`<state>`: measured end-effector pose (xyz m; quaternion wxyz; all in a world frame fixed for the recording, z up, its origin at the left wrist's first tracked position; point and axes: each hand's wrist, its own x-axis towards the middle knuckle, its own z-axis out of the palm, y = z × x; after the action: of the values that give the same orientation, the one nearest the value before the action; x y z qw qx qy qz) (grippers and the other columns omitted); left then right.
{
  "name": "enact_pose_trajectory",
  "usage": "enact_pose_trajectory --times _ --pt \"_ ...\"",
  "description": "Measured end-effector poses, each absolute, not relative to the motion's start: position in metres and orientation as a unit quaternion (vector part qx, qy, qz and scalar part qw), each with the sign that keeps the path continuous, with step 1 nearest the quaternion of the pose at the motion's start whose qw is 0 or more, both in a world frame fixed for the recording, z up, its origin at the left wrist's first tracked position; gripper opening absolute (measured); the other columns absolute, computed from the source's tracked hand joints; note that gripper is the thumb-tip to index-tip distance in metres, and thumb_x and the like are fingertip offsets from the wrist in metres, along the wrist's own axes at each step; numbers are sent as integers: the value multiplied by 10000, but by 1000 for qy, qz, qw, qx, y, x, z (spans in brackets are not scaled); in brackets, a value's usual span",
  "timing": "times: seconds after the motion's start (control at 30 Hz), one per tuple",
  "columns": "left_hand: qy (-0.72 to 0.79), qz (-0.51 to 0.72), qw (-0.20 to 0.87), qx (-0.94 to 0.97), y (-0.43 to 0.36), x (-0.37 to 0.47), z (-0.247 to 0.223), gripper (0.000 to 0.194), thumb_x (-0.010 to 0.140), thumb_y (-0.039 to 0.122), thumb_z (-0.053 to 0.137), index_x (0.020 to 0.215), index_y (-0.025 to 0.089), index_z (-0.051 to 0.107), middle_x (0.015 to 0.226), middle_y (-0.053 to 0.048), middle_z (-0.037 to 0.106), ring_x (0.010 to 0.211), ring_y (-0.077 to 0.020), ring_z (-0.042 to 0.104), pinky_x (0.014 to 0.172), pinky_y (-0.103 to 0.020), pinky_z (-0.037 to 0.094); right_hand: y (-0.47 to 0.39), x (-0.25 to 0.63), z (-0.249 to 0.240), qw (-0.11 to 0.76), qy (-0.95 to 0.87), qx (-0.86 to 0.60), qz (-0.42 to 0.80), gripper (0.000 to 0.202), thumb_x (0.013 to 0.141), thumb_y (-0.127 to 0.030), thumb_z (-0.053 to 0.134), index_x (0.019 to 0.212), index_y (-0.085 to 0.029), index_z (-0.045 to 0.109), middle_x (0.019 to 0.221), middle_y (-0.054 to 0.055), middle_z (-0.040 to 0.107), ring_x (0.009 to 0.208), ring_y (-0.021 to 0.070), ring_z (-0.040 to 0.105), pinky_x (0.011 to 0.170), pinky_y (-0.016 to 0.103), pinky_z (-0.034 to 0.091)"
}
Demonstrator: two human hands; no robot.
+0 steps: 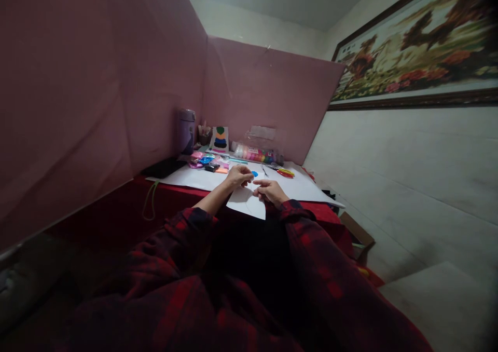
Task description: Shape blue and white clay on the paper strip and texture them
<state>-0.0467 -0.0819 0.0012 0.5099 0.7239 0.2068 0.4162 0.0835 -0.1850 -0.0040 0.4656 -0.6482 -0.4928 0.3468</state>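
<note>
A white sheet of paper (246, 204) lies in front of me, its near corner sticking out over the table's front edge. On its far part is a round blue patch (254, 174). My left hand (239, 176) is over the paper's left side, thumb and fingertips pinched together beside the blue patch. What the pinch holds, if anything, is too small to make out. From the right, my right hand (271, 191) rests over the paper with its index finger stretched toward the left fingertips and its thumb apart below. I see nothing held in it.
Packets of coloured clay (208, 161) lie left of my hands. Behind them stand a purple flask (187, 131), a card with coloured shapes (220, 140) and a clear bag of colourful tubs (257, 152). Scissors with red and yellow handles (285, 173) lie right. Pink partitions (268, 92) enclose the table.
</note>
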Motion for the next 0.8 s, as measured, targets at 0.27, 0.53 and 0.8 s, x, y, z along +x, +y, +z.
enact_pose_trajectory --times 0.27,0.53,0.8 --pt "220 399 498 738 -81 -46 0 80 694 152 684 674 118 614 485 42 557 394 -42 479 412 -157 357 -186 83 -3 464 -496 -645 350 304 939 -325 594 1185 -148 593 1114 75 641 902 173 651 761 355 570" --pt "218 393 488 748 -77 -44 -4 69 683 168 677 704 122 630 508 45 570 398 -45 474 414 -162 356 -186 83 -3 461 -492 -651 349 289 939 -324 595 1164 -143 600 1092 71 645 881 166 651 743 342 571" --pt "216 372 477 767 -82 -47 -3 67 675 171 668 706 115 651 495 38 570 396 -53 475 414 -165 341 -186 84 -4 465 -487 -651 350 288 940 -326 592 1163 -143 600 1091 70 646 882 166 652 746 344 571"
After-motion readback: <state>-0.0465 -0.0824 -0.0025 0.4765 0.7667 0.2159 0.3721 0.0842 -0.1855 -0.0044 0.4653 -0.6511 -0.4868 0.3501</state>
